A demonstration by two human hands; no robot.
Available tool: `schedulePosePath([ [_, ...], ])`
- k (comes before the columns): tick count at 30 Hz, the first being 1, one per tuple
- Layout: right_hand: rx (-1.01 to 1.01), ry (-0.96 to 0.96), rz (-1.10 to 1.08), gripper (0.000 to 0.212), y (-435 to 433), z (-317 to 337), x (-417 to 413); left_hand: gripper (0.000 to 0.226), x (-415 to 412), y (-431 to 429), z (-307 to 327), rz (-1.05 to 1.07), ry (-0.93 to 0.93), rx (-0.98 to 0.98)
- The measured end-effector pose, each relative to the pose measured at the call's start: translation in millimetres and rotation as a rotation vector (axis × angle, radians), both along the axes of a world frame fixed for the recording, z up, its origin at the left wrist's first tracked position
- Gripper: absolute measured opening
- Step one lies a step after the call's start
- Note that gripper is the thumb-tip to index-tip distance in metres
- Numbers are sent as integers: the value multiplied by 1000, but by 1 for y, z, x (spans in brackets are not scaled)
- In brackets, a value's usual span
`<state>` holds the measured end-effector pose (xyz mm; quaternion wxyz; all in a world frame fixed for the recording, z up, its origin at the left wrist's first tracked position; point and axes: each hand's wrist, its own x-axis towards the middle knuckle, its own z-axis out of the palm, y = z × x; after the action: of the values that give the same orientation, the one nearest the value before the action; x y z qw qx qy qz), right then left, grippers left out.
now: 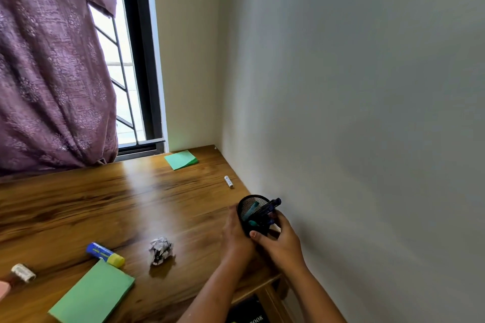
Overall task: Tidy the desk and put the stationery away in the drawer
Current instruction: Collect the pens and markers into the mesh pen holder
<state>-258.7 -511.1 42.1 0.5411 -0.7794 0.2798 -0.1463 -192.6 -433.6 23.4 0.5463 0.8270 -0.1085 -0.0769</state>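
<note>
Both hands clasp the black wire-mesh pen holder [249,207] above the right edge of the wooden bench [131,204], close to the wall. The left hand [236,233] wraps its left side, and the right hand [284,242] has its fingers [256,234] curled round the base. The holder tilts with its mouth facing away, and the dark pens [271,206] lean wallward. No drawer is in sight.

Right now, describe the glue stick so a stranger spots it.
On the wooden desk, find the nearer green notepad. The glue stick lies at its far corner, left of the crumpled paper: the only blue tube with a yellow cap.
</note>
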Motion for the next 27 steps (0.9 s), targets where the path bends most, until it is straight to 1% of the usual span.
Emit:
schedulePosePath([
  [3, -32, 4, -16, 75, -4, -4, -5, 54, -6, -1, 1, -20, -7, -11],
  [9, -23, 2, -24, 58, -6, 1, -12, 45, -13, 3, 1, -57, -7, 2],
  [13, -36, 16, -60, 48, -1, 0, -21, 50, -17, 7, 4, -88, 30, 17],
  [17, -33, 42, -77, 54, 8, 0, -33, 60, -22, 14, 7, -92, 71, -10],
  [20, -42, 37, -71, 52, 16, 6, -43, 69, -28, 22, 9, -83, 66, -2],
  [23, -56, 36, -70, 50, 26, 11, -52, 70, -35, 33, 12, -71, 51, -2],
  [27, -1, 47, -62, 58, 45, 11, -62, 66, -46, 52, 15, -73, 53, -21],
])
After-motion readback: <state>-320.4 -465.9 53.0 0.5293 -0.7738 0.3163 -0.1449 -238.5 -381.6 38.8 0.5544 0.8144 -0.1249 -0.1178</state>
